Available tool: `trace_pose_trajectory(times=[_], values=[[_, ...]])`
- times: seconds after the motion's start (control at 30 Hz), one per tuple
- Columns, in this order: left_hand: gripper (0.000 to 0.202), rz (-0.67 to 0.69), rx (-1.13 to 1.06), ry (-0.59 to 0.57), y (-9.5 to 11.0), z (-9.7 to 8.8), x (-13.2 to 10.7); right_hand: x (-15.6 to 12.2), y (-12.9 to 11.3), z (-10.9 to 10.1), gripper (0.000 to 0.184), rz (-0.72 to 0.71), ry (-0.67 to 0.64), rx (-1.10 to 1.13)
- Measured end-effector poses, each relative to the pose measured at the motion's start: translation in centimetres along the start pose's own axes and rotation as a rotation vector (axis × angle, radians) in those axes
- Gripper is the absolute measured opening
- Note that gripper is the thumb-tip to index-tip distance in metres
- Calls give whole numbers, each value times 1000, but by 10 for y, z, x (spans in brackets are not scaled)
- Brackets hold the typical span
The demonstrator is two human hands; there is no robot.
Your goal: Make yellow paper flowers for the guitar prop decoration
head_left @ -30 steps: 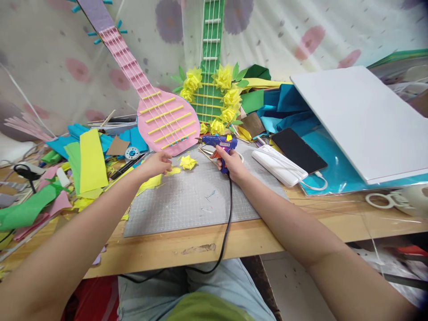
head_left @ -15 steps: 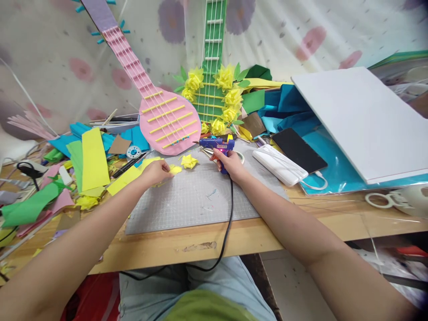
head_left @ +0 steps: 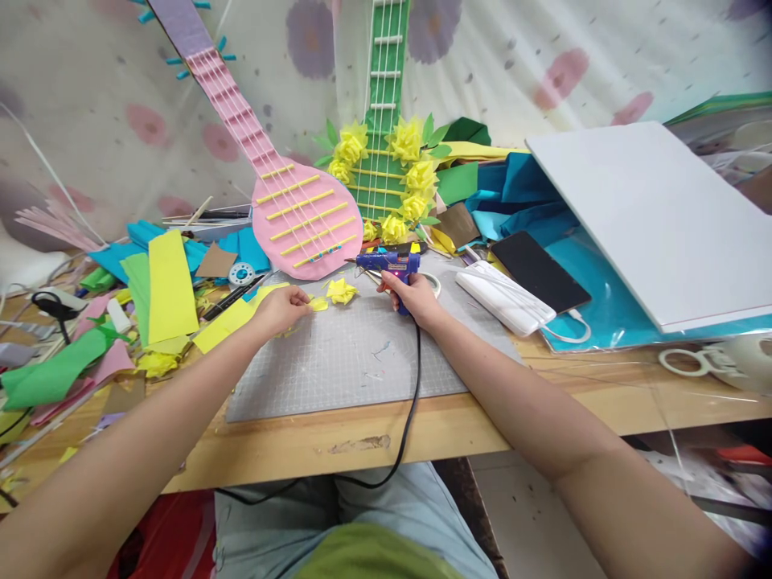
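My right hand grips a blue hot glue gun over the far part of a grey cutting mat; its nozzle points left and its black cord trails back over the table edge. My left hand pinches a small yellow paper piece on the mat. A yellow paper flower lies between the two hands, just below the glue gun's nozzle.
A pink paper guitar and a green one with yellow flowers lean at the back. Coloured paper scraps crowd the left. A white board, a phone and a white power bank lie on the right.
My left hand slid slightly toward me and left, drawing the yellow paper piece onto the mat. The glue gun shifted a little left; the yellow strip by my left arm moved with the hand.
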State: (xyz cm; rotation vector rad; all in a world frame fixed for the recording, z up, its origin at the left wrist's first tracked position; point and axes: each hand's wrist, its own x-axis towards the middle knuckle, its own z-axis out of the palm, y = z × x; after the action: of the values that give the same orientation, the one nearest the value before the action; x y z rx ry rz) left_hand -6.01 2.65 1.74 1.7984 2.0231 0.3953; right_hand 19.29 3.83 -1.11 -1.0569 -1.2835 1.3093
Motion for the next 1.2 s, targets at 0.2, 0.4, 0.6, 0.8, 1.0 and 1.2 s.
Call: trace_pose_trajectory(times=[0.2,0.4,0.6,0.8,1.0,1.2], values=[[38,55,10,50,0,-2,-2,0,1,0,43,-2,-5,-4],[20,-98,8,82,8,-1,-3,1,3,-1,43,5,4,-26],[41,-113,110,72,16,4,-2,1,3,-1,43,-1,-10,-34],[25,-155,55,8,19,9,4,0,1,0,45,-5,-7,-49],[9,-82,-10,86,17,9,0,1,4,-1,45,-27,-21,-124],[12,60,-171,278,15,3,-5,-2,3,-1,44,-29,-48,-174]])
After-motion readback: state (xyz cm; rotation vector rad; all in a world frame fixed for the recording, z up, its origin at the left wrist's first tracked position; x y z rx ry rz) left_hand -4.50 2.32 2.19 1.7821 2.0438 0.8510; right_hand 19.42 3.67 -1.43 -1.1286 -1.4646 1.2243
